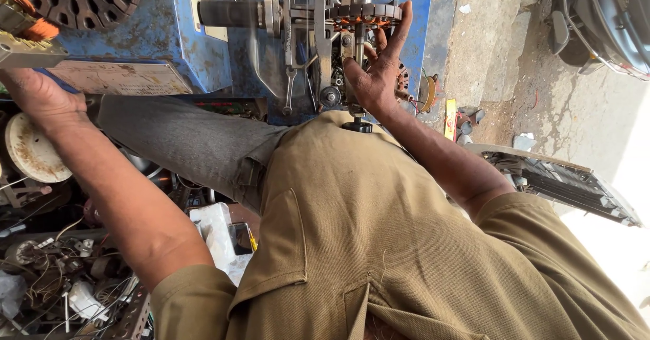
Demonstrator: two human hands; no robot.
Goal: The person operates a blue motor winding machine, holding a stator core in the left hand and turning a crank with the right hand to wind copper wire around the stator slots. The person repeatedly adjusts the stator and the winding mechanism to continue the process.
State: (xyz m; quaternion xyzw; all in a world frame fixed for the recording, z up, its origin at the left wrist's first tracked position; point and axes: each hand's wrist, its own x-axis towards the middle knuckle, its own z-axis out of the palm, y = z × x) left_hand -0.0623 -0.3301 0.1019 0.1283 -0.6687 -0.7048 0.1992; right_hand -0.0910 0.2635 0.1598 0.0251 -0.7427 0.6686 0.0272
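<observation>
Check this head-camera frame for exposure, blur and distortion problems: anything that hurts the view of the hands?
Head view: bottom right corner blown out by sunlight; the ground there loses detail. Right hand at the slotted motor core is sharp and evenly lit. Left hand sits at the edge in duller light, slightly soft. Wide-lens stretch bends the shirt and edges. The parts clutter lies in shadow.

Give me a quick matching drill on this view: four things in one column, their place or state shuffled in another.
1. right hand
2. left hand
3. slotted stator ring
4. rusty white disc

A. mounted on the blue machine's spindle
B. fingers spread against the ring
C. lying among the clutter below the left wrist
D. on a blue handle at the left edge

Pairs: 1-B, 2-D, 3-A, 4-C
</observation>
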